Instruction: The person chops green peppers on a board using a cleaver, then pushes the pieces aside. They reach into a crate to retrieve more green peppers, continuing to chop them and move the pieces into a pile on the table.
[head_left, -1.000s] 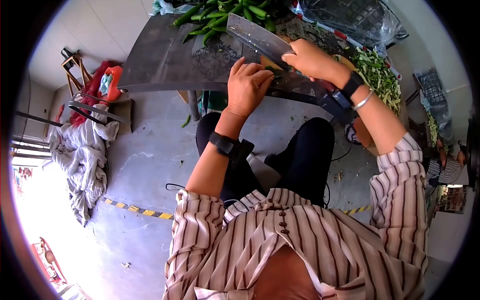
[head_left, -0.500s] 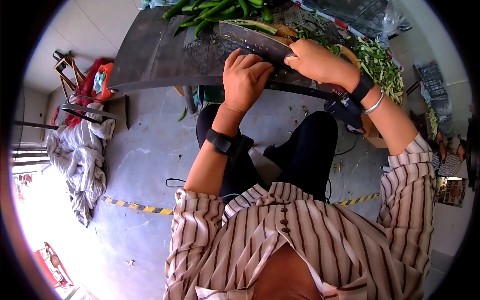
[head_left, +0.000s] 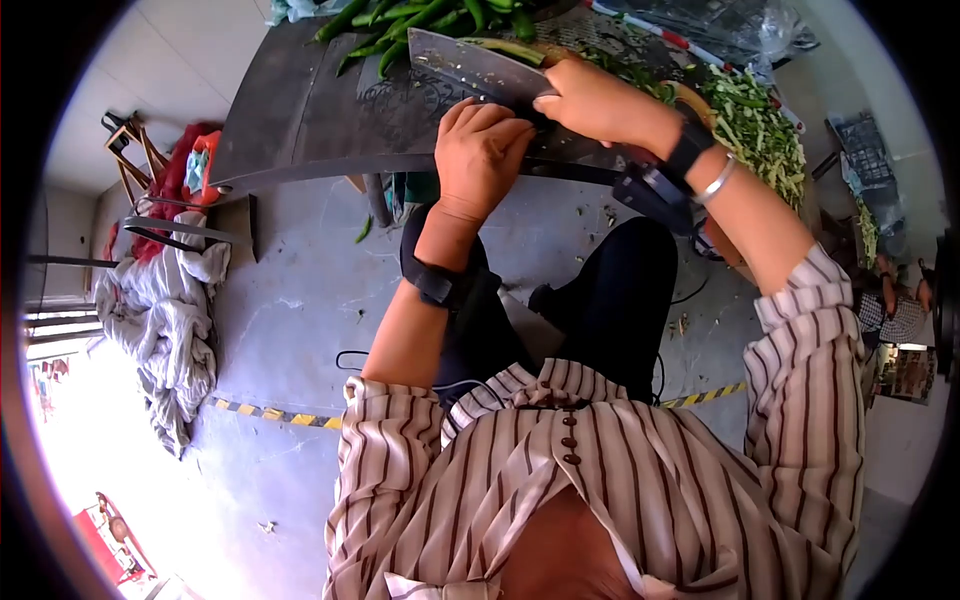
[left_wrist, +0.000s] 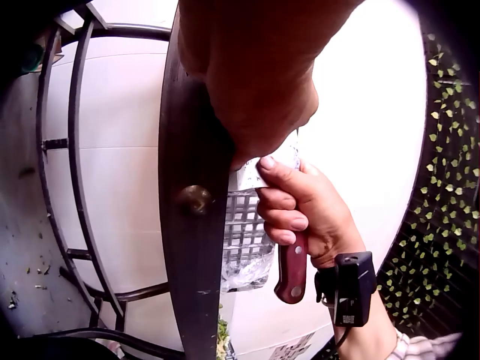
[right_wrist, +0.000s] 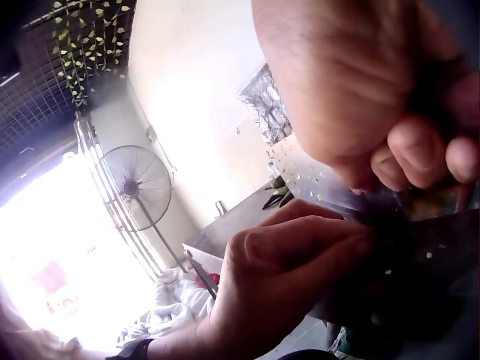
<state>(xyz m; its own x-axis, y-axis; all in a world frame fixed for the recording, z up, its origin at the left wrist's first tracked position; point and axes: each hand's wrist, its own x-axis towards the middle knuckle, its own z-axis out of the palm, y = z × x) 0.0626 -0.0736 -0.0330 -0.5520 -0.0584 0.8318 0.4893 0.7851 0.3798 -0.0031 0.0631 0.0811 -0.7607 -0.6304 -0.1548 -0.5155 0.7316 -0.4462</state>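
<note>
My right hand [head_left: 600,103] grips a cleaver [head_left: 460,68], its wide blade speckled with small bits and raised in a slant over the table [head_left: 285,115]. In the left wrist view the cleaver's dark red handle [left_wrist: 292,270] sticks out below the fingers. Bent at the knuckles, my left hand [head_left: 478,155] is at the table's near edge, just under the blade, thumb and forefinger pressed together. The green pepper seen at its fingertips a second ago is now hidden behind fingers and blade. Whole green peppers [head_left: 430,17] lie heaped beyond the cleaver.
Chopped green pieces [head_left: 755,135] form a pile on the right, near a dark crate [head_left: 715,25] with clear plastic. A red and white strip [head_left: 672,40] runs along the back. To the left, a crumpled grey cloth [head_left: 160,310] hangs near the floor.
The cleaver dipped, then rose, and has shifted leftward along with my right hand. My left hand has moved slightly left in the head view, its fingers still bent.
</note>
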